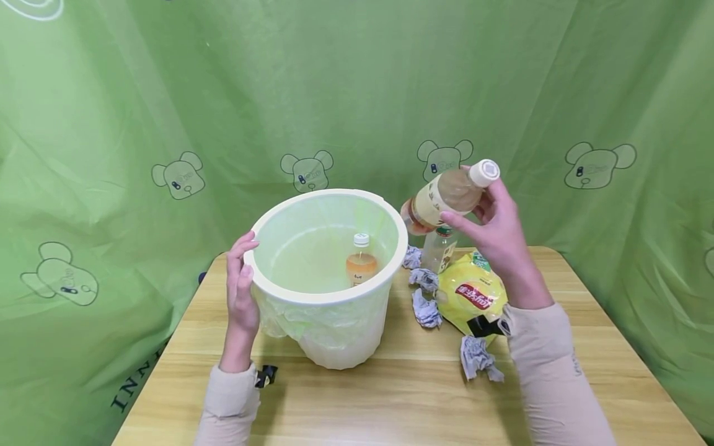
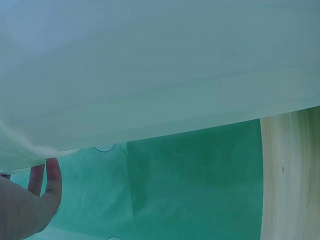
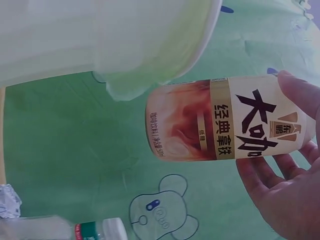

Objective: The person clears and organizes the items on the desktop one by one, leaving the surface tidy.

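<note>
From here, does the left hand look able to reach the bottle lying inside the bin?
Probably yes: the left hand rests on the bin rim, the top is open, and nothing covers the bottle inside.

This looks like a makeshift recording corner rather than a lived-in room: a green cloth printed with cartoon bears [image 1: 357, 93] hangs all round behind the small wooden table [image 1: 401, 396], probably screening off whatever room lies beyond it.
</note>
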Motion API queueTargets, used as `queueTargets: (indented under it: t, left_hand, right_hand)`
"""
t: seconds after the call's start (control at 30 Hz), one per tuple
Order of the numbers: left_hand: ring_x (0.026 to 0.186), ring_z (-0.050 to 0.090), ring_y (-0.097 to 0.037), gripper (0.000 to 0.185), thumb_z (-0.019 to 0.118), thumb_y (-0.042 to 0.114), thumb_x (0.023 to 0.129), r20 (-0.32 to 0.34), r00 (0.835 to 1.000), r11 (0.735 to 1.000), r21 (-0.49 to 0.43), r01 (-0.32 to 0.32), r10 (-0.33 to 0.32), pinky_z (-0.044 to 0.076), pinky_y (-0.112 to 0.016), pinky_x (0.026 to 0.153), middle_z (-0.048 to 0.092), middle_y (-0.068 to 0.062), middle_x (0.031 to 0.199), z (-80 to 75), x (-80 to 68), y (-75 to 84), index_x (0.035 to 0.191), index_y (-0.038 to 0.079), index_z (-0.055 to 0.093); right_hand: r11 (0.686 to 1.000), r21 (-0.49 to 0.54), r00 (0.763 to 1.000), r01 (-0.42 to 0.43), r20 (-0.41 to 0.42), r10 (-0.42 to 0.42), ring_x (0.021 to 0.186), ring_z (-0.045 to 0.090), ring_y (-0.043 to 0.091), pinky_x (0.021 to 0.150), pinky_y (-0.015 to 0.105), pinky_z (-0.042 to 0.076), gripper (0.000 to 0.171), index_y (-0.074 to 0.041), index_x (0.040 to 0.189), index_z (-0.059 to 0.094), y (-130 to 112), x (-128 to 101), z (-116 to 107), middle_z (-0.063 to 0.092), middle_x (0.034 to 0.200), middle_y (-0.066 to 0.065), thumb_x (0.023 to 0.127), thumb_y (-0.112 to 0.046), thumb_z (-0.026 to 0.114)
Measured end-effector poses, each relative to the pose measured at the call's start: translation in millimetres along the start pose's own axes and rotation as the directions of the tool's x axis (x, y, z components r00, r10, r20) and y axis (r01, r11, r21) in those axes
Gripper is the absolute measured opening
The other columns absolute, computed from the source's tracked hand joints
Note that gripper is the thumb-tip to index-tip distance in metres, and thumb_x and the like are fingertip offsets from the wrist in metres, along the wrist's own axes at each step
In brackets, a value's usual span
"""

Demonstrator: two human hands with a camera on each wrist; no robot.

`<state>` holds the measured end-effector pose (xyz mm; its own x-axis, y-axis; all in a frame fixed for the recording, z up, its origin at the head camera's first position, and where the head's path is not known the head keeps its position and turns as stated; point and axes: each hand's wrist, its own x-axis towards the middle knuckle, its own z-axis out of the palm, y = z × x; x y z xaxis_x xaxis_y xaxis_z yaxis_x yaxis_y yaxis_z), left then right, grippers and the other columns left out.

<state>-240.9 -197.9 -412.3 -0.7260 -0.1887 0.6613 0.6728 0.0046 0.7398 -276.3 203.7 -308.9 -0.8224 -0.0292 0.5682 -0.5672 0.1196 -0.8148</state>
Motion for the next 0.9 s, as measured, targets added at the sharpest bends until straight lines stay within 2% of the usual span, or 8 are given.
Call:
queueTargets:
  t: [0.2,0.5,0.9]
  left_hand:
    - [0.147,0.036,-0.029,0.052,0.038,0.029,0.099,-0.002,1.0,1.0,0.005,0.003,-0.003,0.039,-0.035,0.117,0.039,-0.008,0.157,-0.1,0.3,0.4,0.137,-0.005,0.048]
    - [0.147,0.036,-0.029,0.052,0.038,0.029,0.099,0.001,1.0,1.0,0.009,0.007,-0.007,0.04,-0.035,0.116,0.039,-0.007,0.157,-0.2,-0.1,0.0,0.138,-0.004,0.048]
    - [0.147,0.036,-0.029,0.052,0.038,0.03,0.099,0.002,1.0,1.0,0.0,0.007,-0.007,0.041,-0.035,0.116,0.038,-0.007,0.158,-0.1,-0.2,0.0,0.138,-0.003,0.048]
  right_hand:
    - [0.997,0.061,0.998,0.053,-0.021,-0.052,0.126,0.057,0.022,0.11,0.019,0.046,0.074,-0.01,0.149,0.049,-8.2,3.3,0.5,0.057,0.138,0.007,0.083,0.009,0.078]
    - [0.987,0.138,0.995,0.08,-0.066,-0.071,0.128,0.057,0.025,0.112,0.022,0.046,0.074,-0.007,0.148,0.048,-15.3,4.9,3.6,0.057,0.139,0.009,0.082,0.011,0.078]
    - [0.949,0.265,0.983,0.17,-0.118,-0.144,0.126,0.06,0.026,0.113,0.028,0.047,0.072,-0.004,0.146,0.05,-20.8,4.7,17.6,0.06,0.137,0.012,0.081,0.014,0.076]
